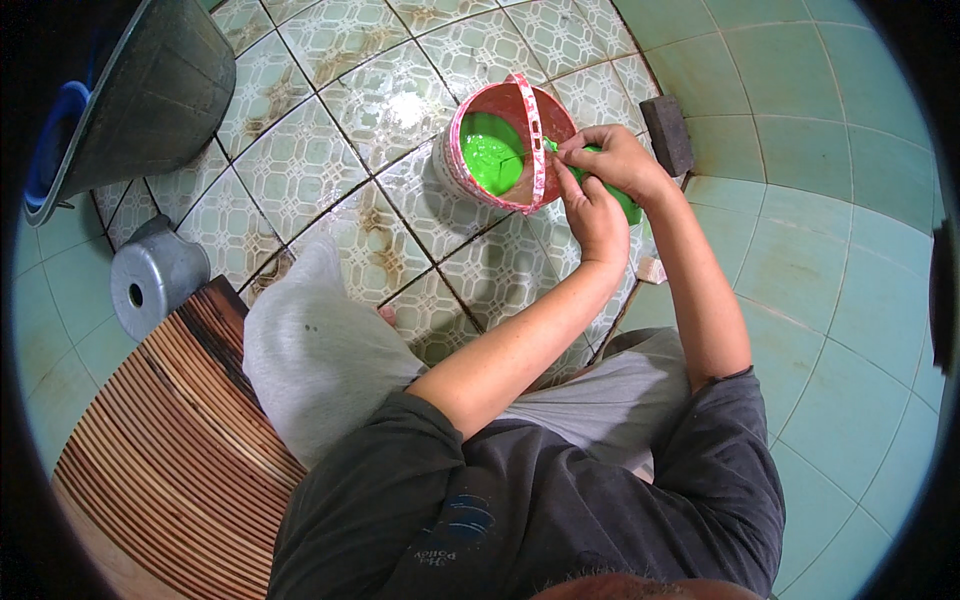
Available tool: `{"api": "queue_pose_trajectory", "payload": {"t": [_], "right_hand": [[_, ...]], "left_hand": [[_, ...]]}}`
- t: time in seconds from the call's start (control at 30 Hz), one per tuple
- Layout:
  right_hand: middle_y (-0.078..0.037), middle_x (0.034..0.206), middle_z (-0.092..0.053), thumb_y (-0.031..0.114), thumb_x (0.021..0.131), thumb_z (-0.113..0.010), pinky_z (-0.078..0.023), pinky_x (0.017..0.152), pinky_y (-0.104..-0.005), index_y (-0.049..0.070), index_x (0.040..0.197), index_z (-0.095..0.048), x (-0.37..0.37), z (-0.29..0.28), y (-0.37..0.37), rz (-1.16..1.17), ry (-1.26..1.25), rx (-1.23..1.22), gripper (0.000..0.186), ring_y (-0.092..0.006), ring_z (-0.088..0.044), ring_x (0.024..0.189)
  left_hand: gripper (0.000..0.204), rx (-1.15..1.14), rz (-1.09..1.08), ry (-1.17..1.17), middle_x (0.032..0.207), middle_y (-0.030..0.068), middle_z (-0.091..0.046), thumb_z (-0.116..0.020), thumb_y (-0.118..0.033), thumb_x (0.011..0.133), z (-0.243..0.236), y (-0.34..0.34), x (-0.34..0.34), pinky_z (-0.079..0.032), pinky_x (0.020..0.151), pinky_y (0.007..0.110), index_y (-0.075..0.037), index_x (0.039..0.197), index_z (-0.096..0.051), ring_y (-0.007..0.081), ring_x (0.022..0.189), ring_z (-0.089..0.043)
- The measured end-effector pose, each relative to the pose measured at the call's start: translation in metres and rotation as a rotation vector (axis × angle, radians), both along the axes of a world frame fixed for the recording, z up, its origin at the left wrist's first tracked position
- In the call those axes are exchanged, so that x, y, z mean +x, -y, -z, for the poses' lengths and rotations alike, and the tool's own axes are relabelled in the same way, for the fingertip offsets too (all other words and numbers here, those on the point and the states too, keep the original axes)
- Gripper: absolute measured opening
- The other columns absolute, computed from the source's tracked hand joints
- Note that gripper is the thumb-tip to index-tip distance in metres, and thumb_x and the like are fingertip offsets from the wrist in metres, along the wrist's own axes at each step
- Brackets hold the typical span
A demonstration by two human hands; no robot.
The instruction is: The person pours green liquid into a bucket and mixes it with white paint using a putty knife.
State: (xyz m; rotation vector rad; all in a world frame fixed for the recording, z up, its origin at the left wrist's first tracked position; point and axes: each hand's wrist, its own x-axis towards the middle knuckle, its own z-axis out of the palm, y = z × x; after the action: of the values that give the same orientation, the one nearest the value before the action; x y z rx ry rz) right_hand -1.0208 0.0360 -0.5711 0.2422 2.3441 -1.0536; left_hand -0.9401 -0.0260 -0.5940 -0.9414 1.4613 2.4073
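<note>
A pink-and-white bucket (450, 152) with its handle (533, 160) raised holds bright green liquid (490, 155). At its right rim, my right hand (625, 165) pinches the top of a green bottle or pouch (628, 208), which is partly hidden by both hands. My left hand (595, 225) is closed on the same green thing just below, thumb and fingers near the bucket handle. A thin dark strand runs from there toward the liquid; I cannot make out what it is.
A large dark tub (160, 100) with a blue basin (45, 150) stands upper left, above an overturned grey plastic item (160, 278). A striped wooden board (170, 420) lies lower left. A dark block (666, 135) and small pale piece (650, 268) sit along the tiled wall (820, 290).
</note>
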Motion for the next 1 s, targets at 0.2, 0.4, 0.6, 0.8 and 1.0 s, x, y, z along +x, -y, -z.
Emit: {"api": "queue_pose_trajectory", "payload": {"t": [0.2,0.4,0.6,0.8,1.0], "right_hand": [[-0.01,0.092,-0.075,0.017,0.084,-0.074,-0.055,0.083,-0.0315,-0.002,0.097,-0.076,0.001,0.003,-0.001,0.006,-0.003,0.033,0.024,-0.0154,-0.069,0.084],[-0.01,0.095,-0.075,0.018,0.086,-0.074,-0.054,0.085,-0.0317,-0.002,0.101,-0.075,0.003,0.006,-0.003,-0.005,-0.021,0.014,0.024,-0.0149,-0.068,0.087],[-0.008,0.097,-0.074,0.019,0.087,-0.074,-0.053,0.087,-0.031,0.0,0.104,-0.074,0.005,-0.006,-0.01,0.01,-0.06,-0.039,0.025,-0.0133,-0.066,0.092],[-0.007,0.099,-0.073,0.018,0.089,-0.073,-0.052,0.087,-0.0301,0.0,0.108,-0.072,0.007,-0.011,-0.014,0.029,-0.023,-0.049,0.026,-0.0123,-0.065,0.093],[-0.009,0.099,-0.072,0.018,0.088,-0.073,-0.053,0.085,-0.0308,-0.001,0.107,-0.071,0.008,-0.01,-0.011,0.016,-0.047,-0.037,0.027,-0.0135,-0.065,0.092]], "left_hand": [[0.063,0.073,-0.032,0.021,0.159,0.0287,-0.03,-0.038,-0.022,0.1,0.004,-0.002,0.0,-0.027,0.121,0.04,0.002,0.157,-0.024,0.0384,0.147,-0.034],[0.064,0.064,-0.004,0.037,0.161,0.026,-0.03,-0.038,-0.023,0.1,0.005,-0.002,0.001,-0.029,0.12,0.039,-0.002,0.159,-0.024,0.0357,0.148,-0.033],[0.065,0.048,0.05,-0.004,0.161,0.0231,-0.029,-0.039,-0.023,0.1,-0.002,0.0,0.0,-0.03,0.119,0.039,-0.006,0.16,-0.022,0.0336,0.147,-0.034],[0.063,0.156,0.001,-0.013,0.16,0.0254,-0.028,-0.042,-0.02,0.099,-0.008,-0.002,0.003,-0.029,0.12,0.042,-0.007,0.159,-0.027,0.0365,0.148,-0.032],[0.063,0.147,-0.012,-0.018,0.16,0.0258,-0.027,-0.041,-0.019,0.099,-0.008,-0.002,0.003,-0.028,0.12,0.042,-0.008,0.159,-0.025,0.0365,0.149,-0.03]]}}
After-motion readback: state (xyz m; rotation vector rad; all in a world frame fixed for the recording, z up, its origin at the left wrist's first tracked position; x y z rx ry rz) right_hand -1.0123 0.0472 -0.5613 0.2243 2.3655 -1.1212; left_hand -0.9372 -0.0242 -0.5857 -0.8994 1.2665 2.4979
